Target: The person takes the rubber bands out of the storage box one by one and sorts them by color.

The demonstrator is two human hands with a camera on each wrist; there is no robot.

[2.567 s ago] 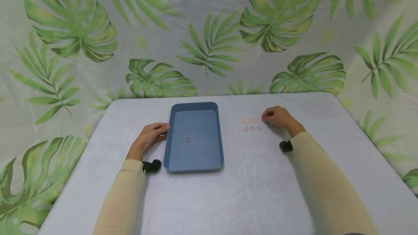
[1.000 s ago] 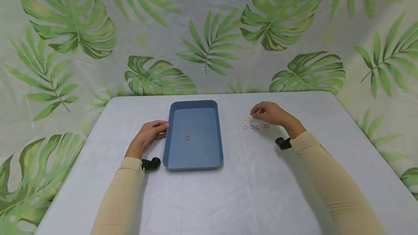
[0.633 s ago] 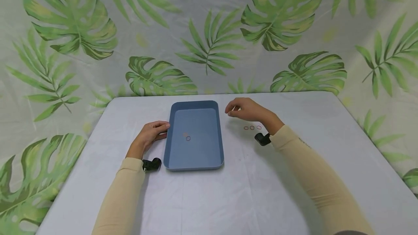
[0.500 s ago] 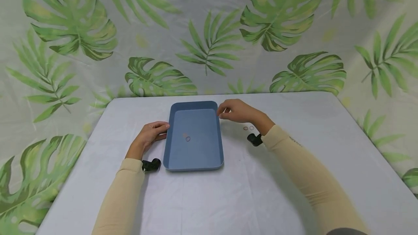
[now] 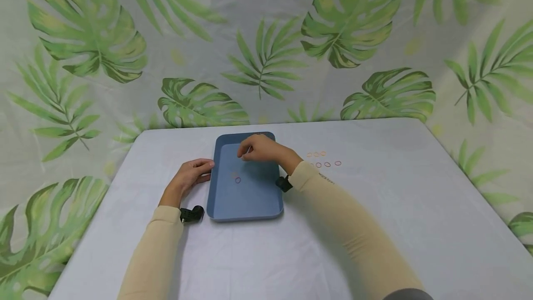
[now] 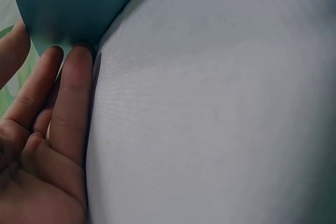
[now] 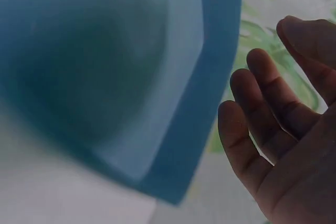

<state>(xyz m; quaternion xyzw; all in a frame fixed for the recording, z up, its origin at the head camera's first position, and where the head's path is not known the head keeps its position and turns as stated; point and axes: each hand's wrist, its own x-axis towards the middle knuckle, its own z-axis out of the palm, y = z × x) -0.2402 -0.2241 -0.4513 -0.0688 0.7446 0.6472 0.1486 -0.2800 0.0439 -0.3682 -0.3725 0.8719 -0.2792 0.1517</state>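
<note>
My left hand [image 5: 192, 173] holds the left side of a shallow blue tray [image 5: 245, 207]. In the left wrist view, its straight fingers [image 6: 73, 98] lie against the tray's outer wall, with one digit up at the rim. Over the tray's far half hovers my right hand [image 5: 260, 148], fingers loosely bent with nothing seen between them. In the right wrist view, its fingertips are apart near the tray wall [image 7: 184, 114]. A small red rubber band [image 5: 238, 180] lies on the tray floor beside a faint orange rubber band [image 5: 234, 175].
Right of the tray, orange bands [image 5: 316, 154] lie in a row on the white tablecloth [image 5: 374, 198]. A row of several red bands [image 5: 327, 164] lies nearer, its left end partly hidden by my sleeve. A leaf-print cloth [image 5: 262, 59] hangs behind the table.
My right hand first left a fourth red band at the row's right end, then touched around the orange row. It has since moved left over the tray. My left hand stays put.
</note>
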